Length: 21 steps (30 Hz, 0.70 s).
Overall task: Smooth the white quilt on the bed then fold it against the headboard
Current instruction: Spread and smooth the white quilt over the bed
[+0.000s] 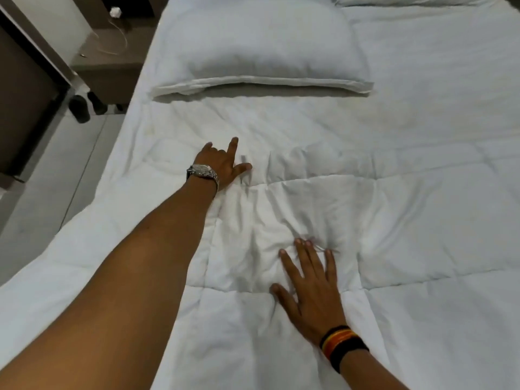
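The white quilt (pixel 408 220) lies spread over the bed, stitched in large squares and creased in the middle. My left hand (pixel 222 163), with a metal watch on the wrist, reaches far forward and rests on the quilt; the index finger and thumb are extended, the middle fingers look bent. My right hand (pixel 312 288), with striped bands on the wrist, lies flat on the quilt nearer to me, fingers spread and straight on a wrinkled patch. The headboard is out of view.
A white pillow (pixel 259 52) lies on the quilt's far end, with a second pillow (pixel 408 0) at the top edge. Left of the bed stand a brown nightstand (pixel 112 60) with a cable and crumpled paper, dark shoes (pixel 81 108) on the tiled floor, and a dark cabinet (pixel 25 102).
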Each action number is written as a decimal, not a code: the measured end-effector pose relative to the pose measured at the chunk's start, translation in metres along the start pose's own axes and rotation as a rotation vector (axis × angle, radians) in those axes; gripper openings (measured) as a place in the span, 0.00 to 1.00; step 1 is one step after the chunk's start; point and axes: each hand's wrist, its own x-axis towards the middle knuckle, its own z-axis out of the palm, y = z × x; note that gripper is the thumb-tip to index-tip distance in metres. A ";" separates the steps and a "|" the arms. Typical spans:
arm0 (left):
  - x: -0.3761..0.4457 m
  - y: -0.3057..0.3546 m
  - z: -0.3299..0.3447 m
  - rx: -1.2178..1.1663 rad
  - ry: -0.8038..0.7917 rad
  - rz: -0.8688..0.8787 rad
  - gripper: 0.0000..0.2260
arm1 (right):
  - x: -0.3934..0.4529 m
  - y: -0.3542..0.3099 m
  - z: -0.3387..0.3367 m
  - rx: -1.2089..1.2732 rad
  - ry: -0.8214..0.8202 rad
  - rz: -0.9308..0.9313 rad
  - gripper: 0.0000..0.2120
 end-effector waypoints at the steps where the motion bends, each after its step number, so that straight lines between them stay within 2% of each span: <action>1: -0.005 -0.009 0.003 0.023 0.013 0.015 0.40 | 0.001 -0.004 -0.002 -0.012 -0.003 0.007 0.33; 4: -0.024 -0.045 0.000 0.076 0.111 0.045 0.36 | 0.013 -0.023 -0.005 -0.030 -0.046 0.031 0.34; 8: -0.046 -0.126 -0.010 0.076 0.194 -0.087 0.37 | 0.045 -0.062 0.015 0.028 -0.086 -0.006 0.33; 12: -0.053 -0.121 0.000 0.105 0.260 -0.102 0.35 | 0.059 -0.071 0.032 -0.102 -0.247 0.002 0.36; 15: -0.068 -0.101 -0.002 -0.055 0.377 -0.126 0.33 | 0.050 -0.075 0.021 -0.029 -0.232 0.065 0.37; 18: -0.119 -0.112 -0.001 -0.292 0.552 -0.196 0.30 | 0.006 -0.100 0.003 0.162 -0.075 0.154 0.36; 21: -0.212 -0.139 0.028 -0.466 0.475 -0.466 0.35 | -0.073 -0.139 0.003 0.184 -0.071 0.140 0.37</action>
